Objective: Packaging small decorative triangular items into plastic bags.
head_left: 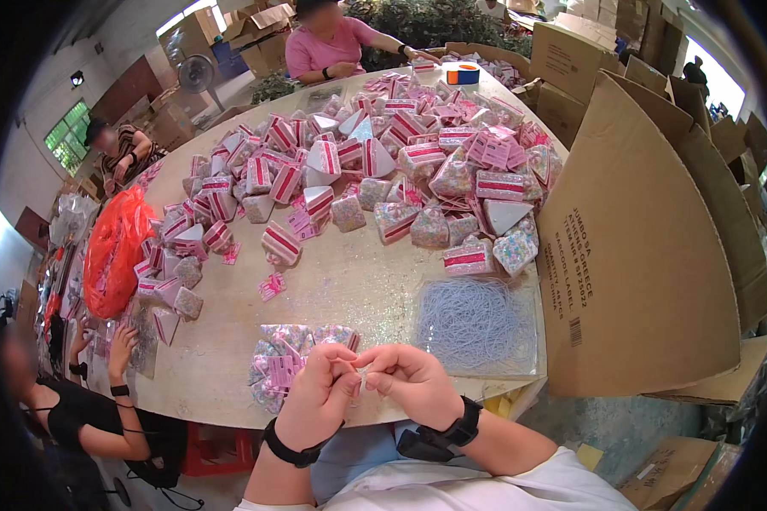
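Item: small whitish piece (pixel 364 379), thin, pinched between my two hands above the tabletop's near edge. Too small and too covered to identify further.

Fingers: left hand (pixel 320 392) and right hand (pixel 416 385) both drawn narrow, thumb against curled forefinger, tips almost meeting around the piece. Other fingers folded in.

Handling (judged): nearly weightless, limp rather than stiff, easily lost from a loose pinch. Best held by its ends, with fingertip pads; little strength needed.

Just left of the pinch, by the near edge: shiny floral pouches (pixel 267 350) with a pink card tag (pixel 281 371). Probably light, soft, slightly slippery; I would grip the body, since the tag could crease.

Near right corner: clear tray (pixel 533 362) holding tangled pale-blue strands (pixel 469 319); probably light and prone to snag, so lift one by its end.

Toward the far edge: heaped cake-slice-shaped pieces (pixel 322 162). Beyond the right edge: large cardboard carton (pixel 639 255).
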A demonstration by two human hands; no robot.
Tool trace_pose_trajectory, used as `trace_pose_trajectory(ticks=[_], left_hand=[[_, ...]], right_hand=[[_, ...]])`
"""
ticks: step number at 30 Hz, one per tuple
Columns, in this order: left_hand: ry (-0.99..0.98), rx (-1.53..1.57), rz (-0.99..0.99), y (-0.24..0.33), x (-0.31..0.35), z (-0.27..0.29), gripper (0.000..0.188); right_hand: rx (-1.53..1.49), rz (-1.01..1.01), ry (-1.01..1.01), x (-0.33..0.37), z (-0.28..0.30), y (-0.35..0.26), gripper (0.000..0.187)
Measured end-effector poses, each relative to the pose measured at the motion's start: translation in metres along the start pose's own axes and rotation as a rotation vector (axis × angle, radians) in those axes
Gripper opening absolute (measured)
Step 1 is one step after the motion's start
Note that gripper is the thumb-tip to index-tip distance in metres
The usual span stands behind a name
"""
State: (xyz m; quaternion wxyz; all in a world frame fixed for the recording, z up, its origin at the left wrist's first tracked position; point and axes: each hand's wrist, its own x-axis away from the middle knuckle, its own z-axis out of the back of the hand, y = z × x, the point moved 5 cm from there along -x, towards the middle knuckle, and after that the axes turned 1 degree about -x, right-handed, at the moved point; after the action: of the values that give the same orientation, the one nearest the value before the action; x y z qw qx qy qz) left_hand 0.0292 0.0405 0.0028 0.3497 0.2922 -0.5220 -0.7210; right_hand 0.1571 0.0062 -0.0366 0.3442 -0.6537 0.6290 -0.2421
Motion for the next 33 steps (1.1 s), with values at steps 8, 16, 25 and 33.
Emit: trace_pose_trajectory(ticks=[8, 16, 25, 33], left_hand=[[0.008, 0.025, -0.020, 0.001, 0.000, -0.002, 0.020], [0.037, 0.018, -0.025, -0.003, 0.003, -0.004, 0.019], [0.085, 0.103, -0.020, -0.005, 0.004, -0.004, 0.015], [0.065, 0.094, 0.003, -0.005, -0.001, -0.005, 0.014]], right_hand=[[-0.082, -0.007, 0.048, 0.000, 0.003, 0.009, 0.009], [-0.087, -0.033, 0.002, 0.000, 0.005, 0.014, 0.008], [-0.189, -0.161, 0.022, 0.001, 0.002, 0.022, 0.018], [-0.140, -0.017, 0.013, -0.001, 0.008, 0.024, 0.009]])
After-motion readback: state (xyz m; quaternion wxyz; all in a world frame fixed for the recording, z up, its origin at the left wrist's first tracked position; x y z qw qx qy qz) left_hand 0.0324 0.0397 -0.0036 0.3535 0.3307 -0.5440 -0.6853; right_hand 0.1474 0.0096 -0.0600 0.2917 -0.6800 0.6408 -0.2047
